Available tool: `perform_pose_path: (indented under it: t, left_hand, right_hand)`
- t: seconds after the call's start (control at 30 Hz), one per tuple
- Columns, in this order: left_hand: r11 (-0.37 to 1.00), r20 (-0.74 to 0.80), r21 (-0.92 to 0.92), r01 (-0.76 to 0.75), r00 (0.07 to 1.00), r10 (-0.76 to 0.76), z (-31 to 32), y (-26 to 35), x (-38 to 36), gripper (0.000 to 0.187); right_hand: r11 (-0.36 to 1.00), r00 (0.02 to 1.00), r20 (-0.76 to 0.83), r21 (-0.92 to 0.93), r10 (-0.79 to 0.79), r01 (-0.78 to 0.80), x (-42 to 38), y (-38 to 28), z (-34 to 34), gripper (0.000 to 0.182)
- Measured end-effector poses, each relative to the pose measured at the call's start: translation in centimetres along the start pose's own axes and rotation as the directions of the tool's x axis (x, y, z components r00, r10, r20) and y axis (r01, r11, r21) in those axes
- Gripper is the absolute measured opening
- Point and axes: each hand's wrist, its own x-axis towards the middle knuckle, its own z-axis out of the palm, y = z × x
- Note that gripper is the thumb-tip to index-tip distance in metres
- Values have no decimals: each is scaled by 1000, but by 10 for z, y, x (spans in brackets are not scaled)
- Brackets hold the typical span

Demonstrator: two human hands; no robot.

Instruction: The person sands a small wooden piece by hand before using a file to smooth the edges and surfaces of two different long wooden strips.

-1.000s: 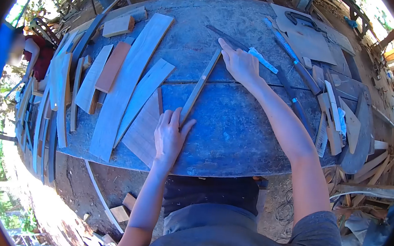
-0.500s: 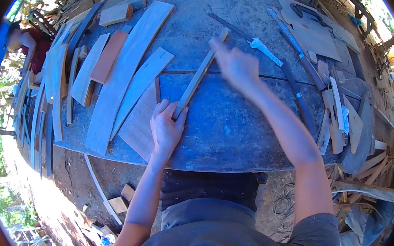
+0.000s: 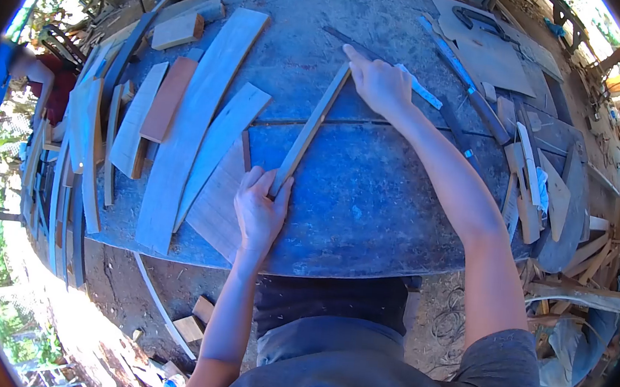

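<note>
A narrow wooden strip (image 3: 311, 131) slants away from me across the blue-grey worktable (image 3: 373, 228). Around its near end my left hand (image 3: 259, 207) is closed, thumb on the right side. At the strip's far end is my right hand (image 3: 383, 86), index finger stretched out past the tip and the thumb side right by the end. Beneath that hand in this view lies a dark-bladed tool (image 3: 336, 34) with a white-wrapped handle (image 3: 426, 94); its middle is hidden. A wide thin board (image 3: 217, 204) lies just left of my left hand.
Long boards (image 3: 202, 125) and shorter blocks (image 3: 178, 31) cover the table's left side. To the right are a long blade tool (image 3: 454, 59), a black clamp (image 3: 480, 20) and wood offcuts (image 3: 530, 168). A person in red (image 3: 58, 83) is at the far left.
My right hand, blurred before, has moved slightly up over the dark-bladed tool and shows sharply now. My left hand keeps its hold on the strip.
</note>
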Motion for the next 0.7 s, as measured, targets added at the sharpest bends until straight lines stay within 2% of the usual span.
perform_pose_path:
  t: [0.1, 0.17, 0.23, 0.27, 0.33, 0.37, 0.4, 0.47, 0.57, 0.63, 0.7]
  left_hand:
    - [999, 3, -20, 41, 999, -41, 1, -3, -2, 12]
    - [1000, 17, 18, 25, 1000, -25, 2, -4, -1, 13]
    - [1000, -7, 22, -19, 1000, 19, 4, -5, 1, 13]
    - [997, -10, 36, -65, 998, 65, 4, -5, -3, 13]
    - [999, -4, 25, -39, 999, 39, 4, -2, -3, 14]
    - [1000, -19, 19, -22, 1000, 22, 3, -1, -1, 15]
    - [999, 1, 33, 9, 1000, -9, 2, 1, -2, 15]
    - [999, 1, 30, 21, 1000, -21, 3, 0, -3, 15]
    - [999, 10, 22, 34, 999, -35, -1, -3, 1, 16]
    - [998, 19, 19, 57, 998, -58, 2, -3, 1, 16]
    - [998, -39, 55, -35, 999, 37, 4, -1, -1, 16]
  right_hand:
    - [1000, 999, -39, 2, -12, 12, -15, -20, 9, 36]
    - [978, 978, -17, 24, -208, 209, -66, -59, 4, 35]
    - [892, 911, 60, 238, -409, 385, -121, -86, -1, 35]
    - [896, 914, 74, 244, -398, 370, -120, -83, -1, 35]
    - [891, 895, -70, 90, -440, 445, -93, -66, 1, 34]
    - [960, 963, 32, 95, -269, 265, -65, -50, -3, 37]
    - [994, 988, 128, 78, -91, 81, -33, -30, -7, 39]
    - [999, 990, -137, 21, -43, 46, 4, 20, 23, 39]
    - [1000, 993, -117, 5, 22, -22, -16, -7, 18, 42]
    - [993, 993, -62, 59, -103, 106, -70, -46, 12, 45]
    - [937, 963, -16, 228, -269, 265, -121, -80, -2, 44]
